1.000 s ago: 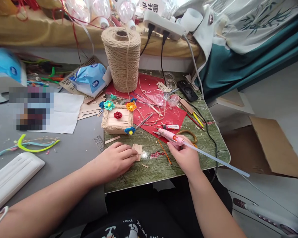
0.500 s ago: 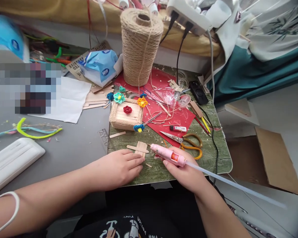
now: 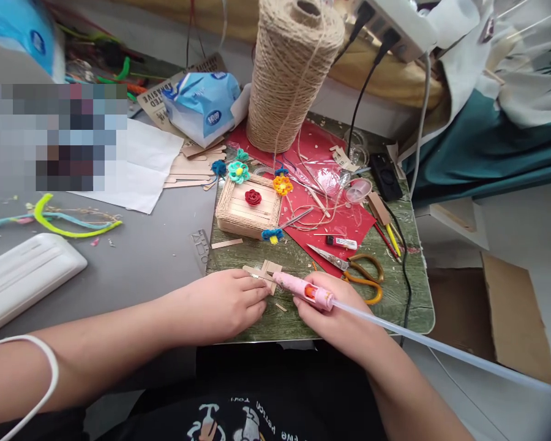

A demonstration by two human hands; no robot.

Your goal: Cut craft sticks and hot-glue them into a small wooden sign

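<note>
My right hand [image 3: 333, 306] is wrapped round a pink hot glue gun [image 3: 303, 289], and a long clear glue stick [image 3: 413, 334] runs out of its back end. The gun's nozzle touches or hovers just over a small piece of crossed wooden craft sticks [image 3: 272, 268]; I cannot tell which. My left hand [image 3: 234, 303] holds that piece down on the green board, its fingers together on the near edge. Behind it stands a craft-stick box [image 3: 245, 228] bound with twine, with a red rose [image 3: 253, 196] on top and fuzzy flowers at its corners.
Scissors [image 3: 349, 263] with yellow handles lie right of the glue gun. A tall twine spool [image 3: 294, 79] stands behind the box, near a blue tissue pack [image 3: 206, 107]. Red paper [image 3: 349, 214] carries scraps. A clear stencil ruler [image 3: 199, 248] and a white case [image 3: 32, 282] lie left.
The nozzle has moved left and down onto the crossed sticks, and the glue gun has come closer to my left hand. The view has shifted slightly.
</note>
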